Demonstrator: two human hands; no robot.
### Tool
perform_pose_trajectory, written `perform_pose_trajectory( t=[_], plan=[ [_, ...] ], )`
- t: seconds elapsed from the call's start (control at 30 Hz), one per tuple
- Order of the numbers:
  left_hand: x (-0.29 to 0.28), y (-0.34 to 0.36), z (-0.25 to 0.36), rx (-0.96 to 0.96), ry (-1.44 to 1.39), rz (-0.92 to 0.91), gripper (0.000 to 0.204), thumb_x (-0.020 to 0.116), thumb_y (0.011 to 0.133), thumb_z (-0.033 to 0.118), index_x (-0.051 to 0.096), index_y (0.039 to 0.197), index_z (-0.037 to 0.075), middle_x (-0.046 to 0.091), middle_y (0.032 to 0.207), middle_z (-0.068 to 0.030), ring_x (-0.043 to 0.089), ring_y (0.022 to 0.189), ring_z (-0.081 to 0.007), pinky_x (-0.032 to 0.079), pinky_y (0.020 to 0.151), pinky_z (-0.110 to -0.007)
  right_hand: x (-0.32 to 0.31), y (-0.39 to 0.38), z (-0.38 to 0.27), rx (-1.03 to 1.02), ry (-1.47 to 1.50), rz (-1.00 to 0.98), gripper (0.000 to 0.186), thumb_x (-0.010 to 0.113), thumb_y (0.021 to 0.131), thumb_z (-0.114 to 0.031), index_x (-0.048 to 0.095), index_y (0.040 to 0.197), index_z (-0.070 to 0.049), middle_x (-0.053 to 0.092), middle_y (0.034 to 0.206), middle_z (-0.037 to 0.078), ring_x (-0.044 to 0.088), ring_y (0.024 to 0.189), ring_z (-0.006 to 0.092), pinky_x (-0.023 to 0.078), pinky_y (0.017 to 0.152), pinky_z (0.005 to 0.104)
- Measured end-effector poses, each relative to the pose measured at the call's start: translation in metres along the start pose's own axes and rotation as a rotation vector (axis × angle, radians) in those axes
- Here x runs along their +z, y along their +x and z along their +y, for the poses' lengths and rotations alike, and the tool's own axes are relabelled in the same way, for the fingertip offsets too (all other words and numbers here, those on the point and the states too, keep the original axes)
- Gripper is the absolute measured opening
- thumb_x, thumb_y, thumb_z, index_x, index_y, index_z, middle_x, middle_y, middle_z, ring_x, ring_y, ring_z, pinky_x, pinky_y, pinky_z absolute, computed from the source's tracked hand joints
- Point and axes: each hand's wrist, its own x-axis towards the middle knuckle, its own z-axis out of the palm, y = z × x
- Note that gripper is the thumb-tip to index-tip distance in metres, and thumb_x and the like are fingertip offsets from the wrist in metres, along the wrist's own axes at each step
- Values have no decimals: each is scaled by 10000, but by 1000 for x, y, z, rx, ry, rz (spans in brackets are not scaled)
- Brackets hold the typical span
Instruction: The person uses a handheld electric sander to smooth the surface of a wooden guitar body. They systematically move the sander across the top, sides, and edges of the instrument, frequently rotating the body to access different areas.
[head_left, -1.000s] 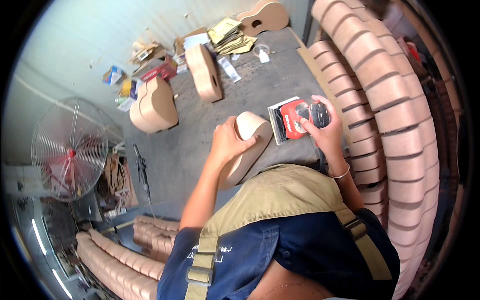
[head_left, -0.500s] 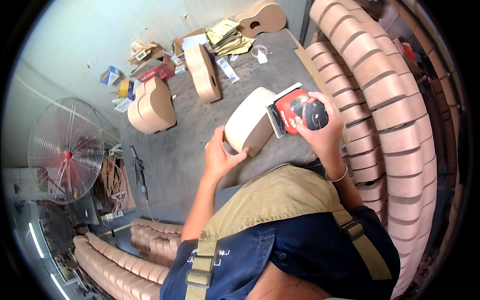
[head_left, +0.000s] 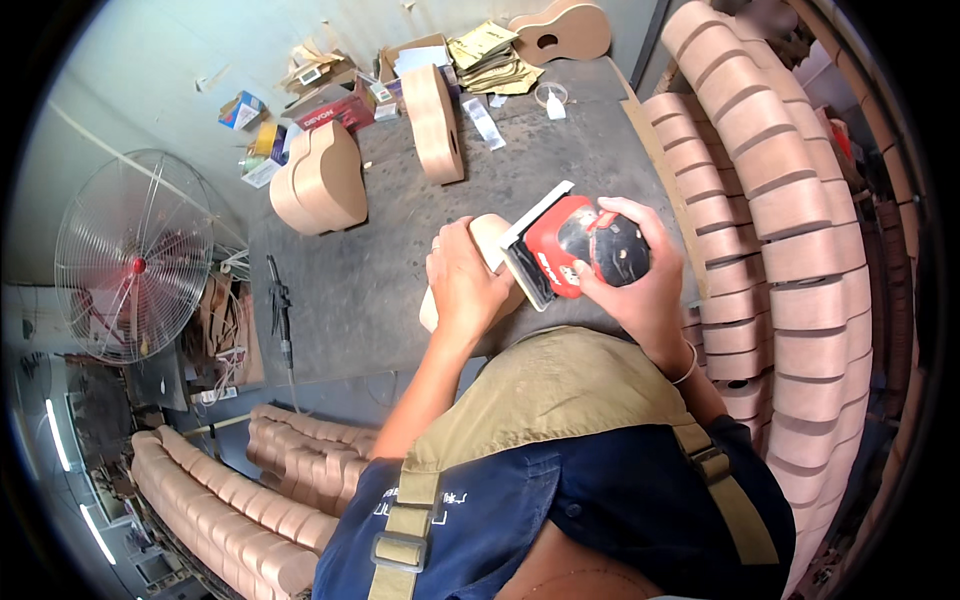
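My right hand (head_left: 645, 285) wraps round a red and black electric sander (head_left: 556, 245), thumb on the near side and fingers over the dark rounded top. The sander is tipped on its side, its flat pale pad facing left toward a pale wooden ukulele body (head_left: 489, 232). Whether pad and wood touch, I cannot tell. My left hand (head_left: 468, 278) grips the ukulele body across its middle and hides much of it. This body stands on edge on the dark worktable (head_left: 375, 285), close to my apron.
Two more bodies, a rounded one (head_left: 322, 180) and an upright one (head_left: 433, 125), stand farther back. Behind them are boxes (head_left: 335, 108), yellow packets (head_left: 492, 60) and another body (head_left: 563, 33). An air blow gun (head_left: 281, 310) lies left, near a fan (head_left: 138, 265). Stacked bodies (head_left: 790, 250) line the right.
The ukulele body has been turned, and my left hand has shifted from its near end to over its side. The sander has moved slightly left and down. The view has shifted a little.
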Motion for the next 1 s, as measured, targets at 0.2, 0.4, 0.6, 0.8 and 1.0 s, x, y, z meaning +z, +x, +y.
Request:
perform_pose_trajectory(
  t=[0.2, 0.4, 0.6, 0.8, 1.0],
  plan=[
    [-4, 0, -3, -31, 48, -58, 853, 989, 734, 236, 556, 1422, -23, 631, 1328, -216, 591, 1282, -427, 469, 1092, -528, 13, -1, 35, 75, -10, 40, 595, 911, 744, -69, 702, 1302, -73, 761, 1127, 100, 749, 1046, 221, 593, 958, 355],
    [-8, -2, -15, -40, 60, -26, 933, 1027, 689, 278, 548, 1424, -38, 628, 1326, -206, 607, 1259, -432, 486, 1086, -532, 27, -8, 93, 270, 36, 64, 568, 931, 753, -126, 709, 1272, -63, 787, 1112, 85, 758, 1031, 185, 591, 949, 347],
    [-16, -11, -35, -118, 0, 0, 933, 999, 721, 310, 526, 1444, -42, 606, 1314, -217, 581, 1259, -449, 444, 1097, -547, 49, -17, 113, 345, -37, 15, 573, 941, 742, -177, 721, 1266, -103, 793, 1126, 108, 775, 1045, 244, 593, 962, 375],
    [-31, -36, -63, -216, -57, 29, 963, 1008, 721, 381, 515, 1446, -17, 592, 1330, -211, 597, 1241, -438, 490, 1064, -530, 64, -5, 157, 264, -122, 6, 597, 956, 725, -200, 726, 1269, -115, 802, 1102, 132, 784, 1029, 319, 602, 945, 415],
    [-53, -71, -94, -283, -168, 0, 933, 1025, 704, 405, 560, 1407, 6, 627, 1274, -185, 636, 1205, -409, 519, 1037, -511, 65, 1, 185, 439, -85, -137, 571, 965, 725, -213, 752, 1245, -112, 821, 1055, 127, 799, 988, 274, 613, 896, 401]
  ],
)
